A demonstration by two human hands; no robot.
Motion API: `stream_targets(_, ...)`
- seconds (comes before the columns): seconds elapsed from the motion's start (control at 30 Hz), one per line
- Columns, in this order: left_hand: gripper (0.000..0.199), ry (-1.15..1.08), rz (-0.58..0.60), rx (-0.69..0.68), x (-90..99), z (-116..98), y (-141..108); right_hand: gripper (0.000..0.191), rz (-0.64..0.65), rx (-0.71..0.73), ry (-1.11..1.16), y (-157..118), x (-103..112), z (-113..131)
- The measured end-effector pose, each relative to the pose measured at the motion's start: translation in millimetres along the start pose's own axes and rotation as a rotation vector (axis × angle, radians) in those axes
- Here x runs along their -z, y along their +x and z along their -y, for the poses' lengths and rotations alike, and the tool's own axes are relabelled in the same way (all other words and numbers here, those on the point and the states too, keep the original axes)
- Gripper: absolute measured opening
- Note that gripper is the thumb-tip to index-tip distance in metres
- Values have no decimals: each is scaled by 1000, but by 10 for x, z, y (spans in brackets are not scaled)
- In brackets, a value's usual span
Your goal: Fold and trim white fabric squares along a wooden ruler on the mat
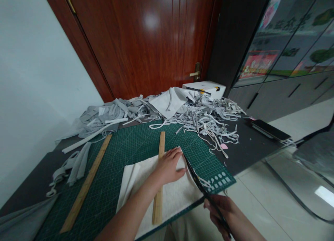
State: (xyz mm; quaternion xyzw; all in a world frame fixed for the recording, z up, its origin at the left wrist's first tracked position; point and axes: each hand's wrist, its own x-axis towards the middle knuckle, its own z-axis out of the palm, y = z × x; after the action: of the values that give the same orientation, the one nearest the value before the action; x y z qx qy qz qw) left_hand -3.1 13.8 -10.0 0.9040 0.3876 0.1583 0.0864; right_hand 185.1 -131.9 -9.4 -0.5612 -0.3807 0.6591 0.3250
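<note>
My left hand [169,166] lies flat with spread fingers on the white cloth [180,195], pressing near its upper right corner. Under that hand and forearm runs a wooden ruler [157,208] on top of the cloth. My right hand [221,213] is wrapped round the handles of black scissors [199,185], low at the right. Their blades lie along the cloth's right edge and reach up toward its top corner. The cloth rests on a green cutting mat [125,140], with a thin white strip beside the blades.
A second wooden ruler [88,180] lies on the mat's left. Grey and white scraps [203,115] are heaped along the back, before a white box [216,89]. A black phone-like object [271,129] sits at the table's right edge.
</note>
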Motion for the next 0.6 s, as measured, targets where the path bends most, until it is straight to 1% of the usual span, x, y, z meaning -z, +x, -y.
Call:
stream_targets(0.2,63,3,-1,8,-14,1,7,44,-8,-4,1,13,-21,17)
stream_targets(0.6,62,-14,3,7,-12,-1,-1,43,-39,-35,-21,12,-14,54)
